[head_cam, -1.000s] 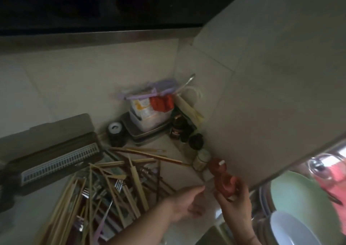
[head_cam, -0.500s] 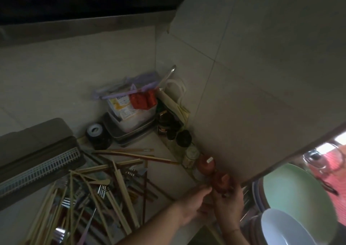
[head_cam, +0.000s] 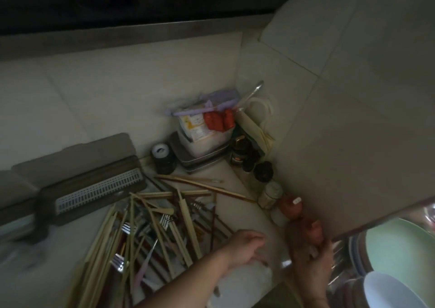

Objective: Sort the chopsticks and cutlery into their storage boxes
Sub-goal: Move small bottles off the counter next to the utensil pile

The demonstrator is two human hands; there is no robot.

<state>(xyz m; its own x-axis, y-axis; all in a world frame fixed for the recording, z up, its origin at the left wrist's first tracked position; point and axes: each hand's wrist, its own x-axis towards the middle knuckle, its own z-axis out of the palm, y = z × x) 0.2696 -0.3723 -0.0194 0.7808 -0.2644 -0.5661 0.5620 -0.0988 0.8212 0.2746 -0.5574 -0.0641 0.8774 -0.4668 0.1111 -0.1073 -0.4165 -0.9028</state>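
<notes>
My right hand is curled round a small reddish jar pressed close to the side wall, and that is my worry: the wall's lower edge sits right over it, and a second reddish jar stands just behind, so a careless lift could knock either one into the pale bottle further along the wall. My left hand hangs just left of the jar with fingers bent downward; blur keeps me from telling whether it holds anything. The chopsticks and forks lie in a loose heap left of the jar, unsorted, with the long slotted storage box beyond the heap, against the back wall. Sweeping my left forearm back toward the heap could scatter sticks. Right of the jar, past the wall's edge, stacked plates crowd the rack. I judge the only open room is the bare counter between heap and wall.
</notes>
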